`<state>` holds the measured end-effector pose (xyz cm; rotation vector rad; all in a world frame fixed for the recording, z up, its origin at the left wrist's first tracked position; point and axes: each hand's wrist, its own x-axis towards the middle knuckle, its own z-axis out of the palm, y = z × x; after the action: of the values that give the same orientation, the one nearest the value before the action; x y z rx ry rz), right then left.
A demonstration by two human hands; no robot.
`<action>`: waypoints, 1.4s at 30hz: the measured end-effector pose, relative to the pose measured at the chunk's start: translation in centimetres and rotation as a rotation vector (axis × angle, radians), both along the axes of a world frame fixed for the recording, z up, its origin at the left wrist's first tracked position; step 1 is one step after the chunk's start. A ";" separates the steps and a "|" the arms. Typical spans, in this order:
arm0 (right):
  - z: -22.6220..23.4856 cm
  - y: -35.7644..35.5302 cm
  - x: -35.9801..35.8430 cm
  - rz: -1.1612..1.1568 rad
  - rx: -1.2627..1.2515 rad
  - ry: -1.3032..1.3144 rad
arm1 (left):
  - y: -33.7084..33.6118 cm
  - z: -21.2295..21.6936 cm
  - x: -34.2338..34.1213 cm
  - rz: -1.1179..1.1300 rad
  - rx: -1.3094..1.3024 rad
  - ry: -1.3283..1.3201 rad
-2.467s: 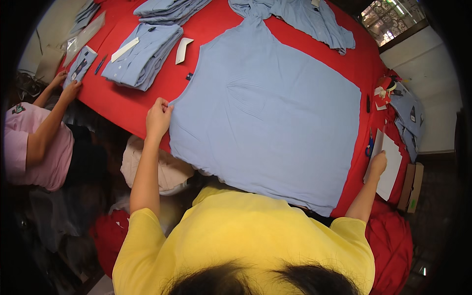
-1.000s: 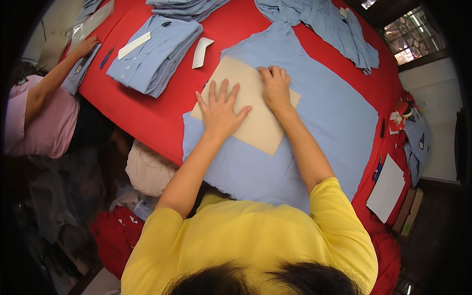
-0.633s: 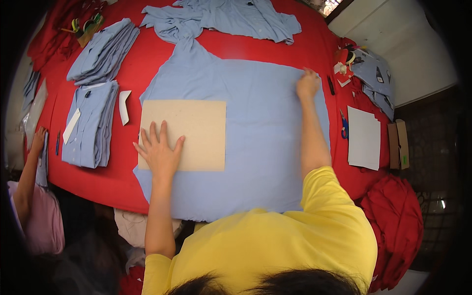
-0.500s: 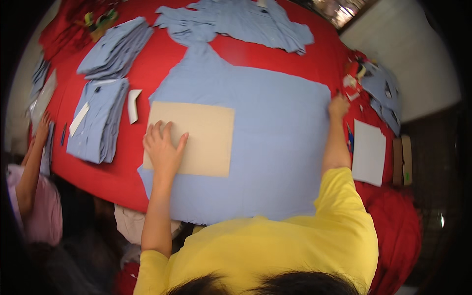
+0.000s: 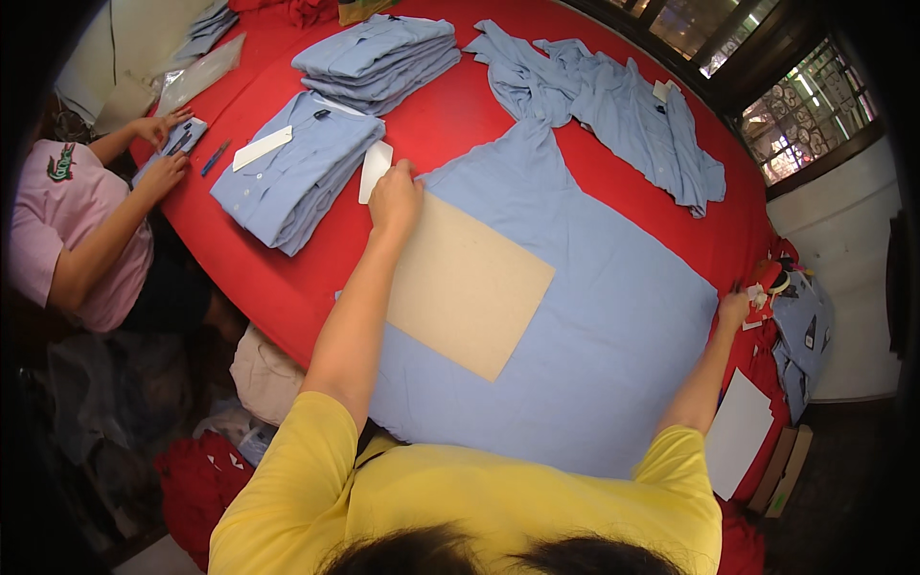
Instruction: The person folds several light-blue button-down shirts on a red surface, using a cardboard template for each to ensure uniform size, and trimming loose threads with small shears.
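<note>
A light blue shirt (image 5: 594, 345) lies spread over the red-covered table in front of me. On its left part rests a flat beige cardboard sheet (image 5: 474, 287). My left hand (image 5: 396, 199) is closed at the sheet's far left corner, beside a white strip (image 5: 375, 172); what its fingers grip is hidden. Far to the right, past the shirt's edge, my right hand (image 5: 734, 309) is closed. A small dark thing pokes up from it, too small to name.
Folded blue shirts (image 5: 297, 172) stand stacked at left, with another pile (image 5: 379, 57) behind. A crumpled shirt (image 5: 623, 115) lies at the back. White sheets (image 5: 738, 431) lie at right. At far left, a person in pink (image 5: 86, 230) handles a blue folded item.
My view has turned, so the scene appears rotated. My left hand, spread flat on the cardboard before, has moved to its far left corner and closed. My right hand remains beside the shirt's right edge.
</note>
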<state>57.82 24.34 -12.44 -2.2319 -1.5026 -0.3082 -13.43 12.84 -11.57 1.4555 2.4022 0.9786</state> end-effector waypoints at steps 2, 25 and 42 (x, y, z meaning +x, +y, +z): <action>0.4 0.9 -8.9 0.302 0.122 0.576 | -0.3 0.0 0.1 0.041 -0.010 -0.091; -1.0 -9.2 -60.9 1.033 -0.160 0.786 | -1.3 -0.1 -2.0 0.035 0.296 -1.196; 0.1 -9.7 -61.4 1.024 -0.211 0.829 | -1.4 -0.3 -2.2 0.013 0.347 -1.340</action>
<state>-3.56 14.60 -12.30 -1.1362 -1.9051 0.9769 -15.62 11.46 -11.92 0.4424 1.2635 1.6650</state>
